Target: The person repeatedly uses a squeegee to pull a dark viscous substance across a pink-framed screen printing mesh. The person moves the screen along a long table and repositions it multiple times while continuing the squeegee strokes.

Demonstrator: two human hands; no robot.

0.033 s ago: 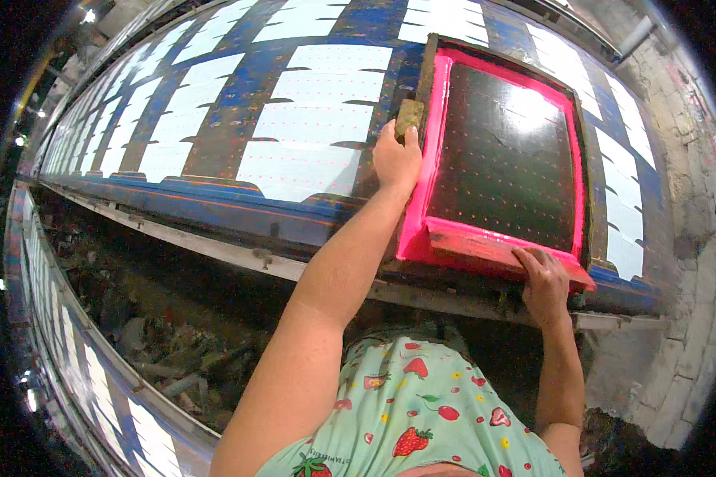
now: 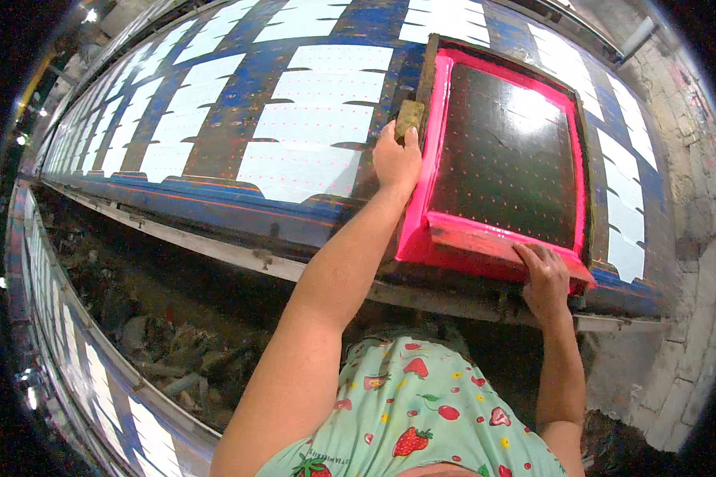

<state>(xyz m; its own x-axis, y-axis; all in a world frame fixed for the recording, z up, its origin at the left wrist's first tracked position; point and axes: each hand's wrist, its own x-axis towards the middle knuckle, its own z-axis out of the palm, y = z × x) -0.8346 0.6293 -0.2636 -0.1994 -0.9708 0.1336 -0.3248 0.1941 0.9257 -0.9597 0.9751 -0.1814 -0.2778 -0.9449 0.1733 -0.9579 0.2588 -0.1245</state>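
A screen-printing frame (image 2: pixel 589 183) with pink ink round a dark dotted mesh (image 2: pixel 507 155) lies on the long printing table. My left hand (image 2: pixel 395 161) is closed on a worn yellowish block (image 2: pixel 410 119) at the frame's left side. A pink-smeared squeegee (image 2: pixel 469 246) lies along the near end of the mesh, and my right hand (image 2: pixel 546 277) grips it with fingers over its top edge.
Rows of white sheets (image 2: pixel 310 119) with pink dots lie on the blue-grey table (image 2: pixel 286 226), which has a pale front rail (image 2: pixel 215 249). A second table (image 2: pixel 111 374) runs at lower left, with cluttered dark floor between. A block wall (image 2: pixel 692 278) stands at the right.
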